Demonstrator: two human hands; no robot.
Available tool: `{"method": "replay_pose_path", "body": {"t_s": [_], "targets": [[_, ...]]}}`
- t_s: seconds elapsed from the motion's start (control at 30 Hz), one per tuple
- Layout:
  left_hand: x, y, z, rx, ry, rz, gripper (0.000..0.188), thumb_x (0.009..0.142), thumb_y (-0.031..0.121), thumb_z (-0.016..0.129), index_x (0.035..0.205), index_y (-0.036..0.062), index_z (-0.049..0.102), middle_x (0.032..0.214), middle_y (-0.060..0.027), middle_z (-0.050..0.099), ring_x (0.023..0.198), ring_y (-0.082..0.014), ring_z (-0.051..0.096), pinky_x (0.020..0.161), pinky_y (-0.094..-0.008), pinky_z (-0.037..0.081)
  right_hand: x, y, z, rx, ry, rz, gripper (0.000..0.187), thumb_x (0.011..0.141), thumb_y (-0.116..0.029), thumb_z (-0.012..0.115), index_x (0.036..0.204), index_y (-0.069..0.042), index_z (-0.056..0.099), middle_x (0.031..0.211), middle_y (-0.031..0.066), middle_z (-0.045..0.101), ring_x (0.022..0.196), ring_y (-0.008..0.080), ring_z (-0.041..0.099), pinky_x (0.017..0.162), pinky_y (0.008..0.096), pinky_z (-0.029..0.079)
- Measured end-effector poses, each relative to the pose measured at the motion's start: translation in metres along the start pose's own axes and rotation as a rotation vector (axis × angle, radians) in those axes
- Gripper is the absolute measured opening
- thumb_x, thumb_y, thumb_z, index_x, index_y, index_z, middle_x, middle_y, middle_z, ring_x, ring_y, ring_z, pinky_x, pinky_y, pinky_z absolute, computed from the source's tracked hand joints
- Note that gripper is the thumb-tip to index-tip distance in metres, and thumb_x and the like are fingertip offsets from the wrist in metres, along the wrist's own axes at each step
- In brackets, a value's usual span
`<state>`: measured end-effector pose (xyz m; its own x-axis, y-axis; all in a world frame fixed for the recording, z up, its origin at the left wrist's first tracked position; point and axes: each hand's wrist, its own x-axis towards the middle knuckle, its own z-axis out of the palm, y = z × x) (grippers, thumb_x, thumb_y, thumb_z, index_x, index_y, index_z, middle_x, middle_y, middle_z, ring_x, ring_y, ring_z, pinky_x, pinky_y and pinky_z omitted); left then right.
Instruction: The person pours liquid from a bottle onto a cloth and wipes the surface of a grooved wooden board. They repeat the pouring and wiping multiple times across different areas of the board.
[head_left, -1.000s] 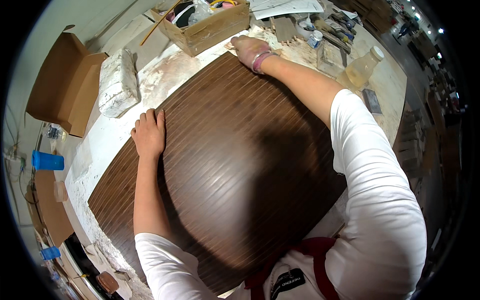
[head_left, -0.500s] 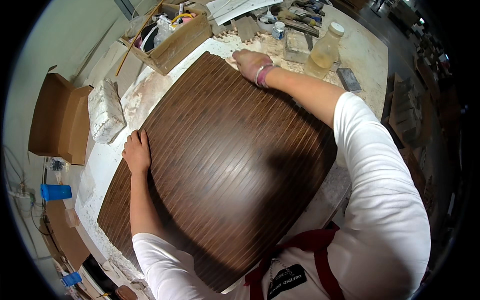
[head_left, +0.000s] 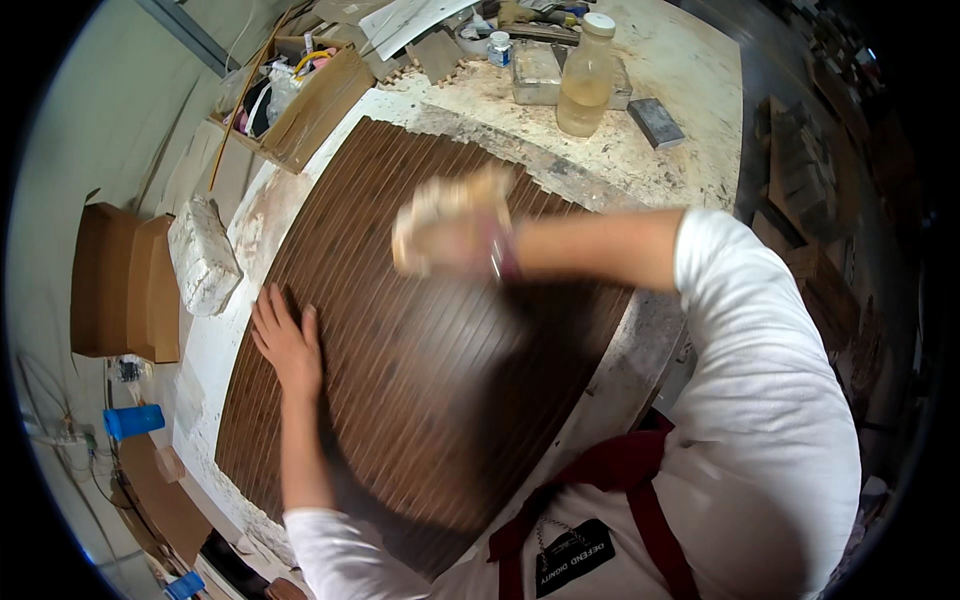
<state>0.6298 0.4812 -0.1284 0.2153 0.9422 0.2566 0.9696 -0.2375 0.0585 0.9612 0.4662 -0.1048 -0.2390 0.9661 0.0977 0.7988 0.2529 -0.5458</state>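
Observation:
A dark brown wooden panel (head_left: 370, 300) with thin lighter stripes lies on the worktable, its far edge stepped. My left hand (head_left: 290, 345) rests flat on the panel's left part, fingers spread. Over the far middle of the panel, my right hand (head_left: 465, 240) is closed on a crumpled pale cloth (head_left: 425, 215). Motion smears this hand and the cloth, and the fingers are partly hidden. Whether the cloth touches the panel I cannot tell.
Beyond the panel stand a bottle of yellowish liquid (head_left: 585, 85), a grey block (head_left: 656, 123) and a small blue-and-white jar (head_left: 499, 48). A wooden box of odds and ends (head_left: 315, 110) is at far left. Nearer are a white wrapped bundle (head_left: 203, 258) and an open cardboard box (head_left: 120, 280).
My right hand has swept from the panel's far edge back toward its middle with the cloth. The left hand stays on the left part, its fingers more spread. The view has shifted.

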Motion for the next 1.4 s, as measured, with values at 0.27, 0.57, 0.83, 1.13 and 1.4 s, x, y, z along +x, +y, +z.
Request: {"method": "replay_pose_path", "body": {"t_s": [0.27, 0.57, 0.83, 1.13, 1.4], "targets": [[-0.212, 0.122, -0.108, -0.361, -0.378, 0.177, 0.089, 0.078, 0.024, 0.072, 0.147, -0.0056, 0.025, 0.155, -0.0281, 0.021, 0.142, -0.0476, 0.020, 0.115, -0.0583, 0.015, 0.004, 0.097, -0.071, -0.312, 0.187, 0.005, 0.028, 0.096, -0.018, 0.043, 0.109, -0.003, 0.063, 0.107, 0.0182, 0.068, 0.095, 0.0313, 0.068, 0.077, 0.0427, 0.055], [-0.305, 0.128, -0.103, -0.111, -0.438, 0.083, 0.097, 0.084, 0.069, 0.050, 0.147, -0.0028, 0.032, 0.155, -0.0238, 0.029, 0.142, -0.0444, 0.025, 0.113, -0.0572, 0.017, -0.103, 0.000, -0.025, 0.027, -0.454, -0.028, 0.036, 0.100, -0.020, 0.042, 0.132, -0.009, 0.054, 0.109, 0.0170, 0.068, 0.097, 0.0254, 0.068, 0.079, 0.0461, 0.057], [-0.300, 0.130, -0.099, -0.090, -0.321, 0.108, 0.092, 0.078, 0.059, 0.063, 0.146, 0.0020, 0.036, 0.155, -0.0174, 0.032, 0.141, -0.0402, 0.030, 0.113, -0.0558, 0.021, -0.120, -0.012, -0.024, 0.334, -0.285, 0.337, 0.038, 0.099, -0.018, 0.042, 0.135, -0.011, 0.053, 0.138, 0.0157, 0.054, 0.114, 0.0245, 0.060, 0.093, 0.0363, 0.051], [-0.306, 0.128, -0.095, -0.074, -0.284, 0.106, 0.091, 0.078, 0.058, 0.064, 0.147, 0.0047, 0.036, 0.156, -0.0140, 0.031, 0.142, -0.0368, 0.029, 0.114, -0.0542, 0.021, -0.137, 0.054, -0.089, -0.030, -0.127, 0.434, 0.027, 0.100, -0.016, 0.043, 0.116, -0.001, 0.059, 0.097, 0.0131, 0.066, 0.067, 0.0158, 0.066, 0.056, 0.0260, 0.057], [-0.306, 0.131, -0.100, -0.078, -0.275, 0.110, 0.089, 0.080, 0.054, 0.064, 0.148, 0.0039, 0.034, 0.156, -0.0150, 0.030, 0.142, -0.0369, 0.029, 0.114, -0.0540, 0.021, -0.188, -0.049, 0.002, -0.145, -0.185, -0.229, 0.014, 0.094, -0.012, 0.051, 0.100, -0.006, 0.062, 0.096, 0.0125, 0.069, 0.089, 0.0203, 0.068, 0.071, 0.0300, 0.056]]}}
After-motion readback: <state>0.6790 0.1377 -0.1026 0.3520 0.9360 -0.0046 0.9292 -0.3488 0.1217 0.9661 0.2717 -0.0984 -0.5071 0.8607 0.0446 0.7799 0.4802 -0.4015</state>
